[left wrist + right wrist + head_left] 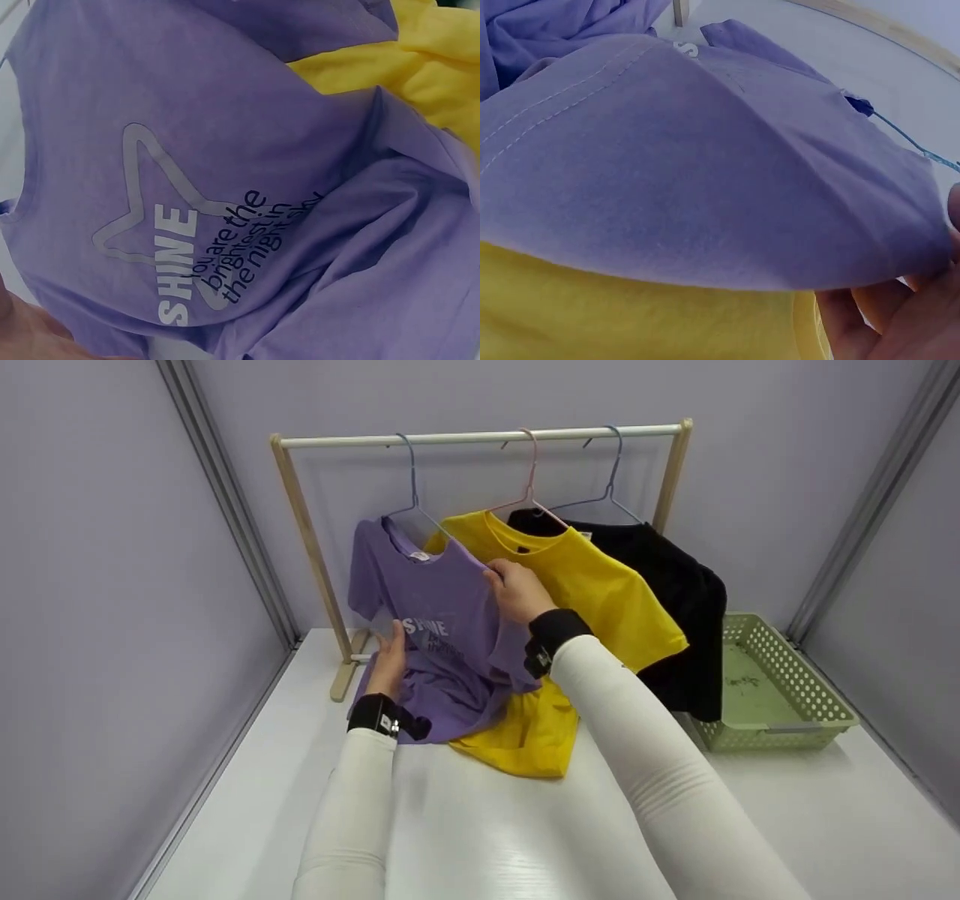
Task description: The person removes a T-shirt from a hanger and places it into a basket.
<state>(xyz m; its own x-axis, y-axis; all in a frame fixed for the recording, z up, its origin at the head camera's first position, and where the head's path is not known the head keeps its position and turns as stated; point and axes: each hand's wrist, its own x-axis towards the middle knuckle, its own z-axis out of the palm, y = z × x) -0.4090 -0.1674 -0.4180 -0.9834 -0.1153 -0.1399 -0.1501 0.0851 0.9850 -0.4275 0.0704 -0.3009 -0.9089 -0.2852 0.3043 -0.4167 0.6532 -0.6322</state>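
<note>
A purple T-shirt (457,592) with a star and lettering hangs on a blue hanger (413,480), its lower part bunched on the table. My right hand (519,591) pinches it at the shoulder; in the right wrist view, the fingers (900,311) hold the cloth near the hanger's end. Beside the shirt's left side is my left hand (390,664), thumb up and gripping nothing visible. The left wrist view shows only part of this hand (37,334), near a sleeve. Behind hangs a yellow T-shirt (600,592) on a pink hanger (532,472).
A rack with a white rail (465,438) and wooden posts (311,540) stands at the back of the white table (480,825). A black T-shirt (690,607) hangs at the right on another blue hanger (613,472). Beyond it sits a green perforated basket (780,735).
</note>
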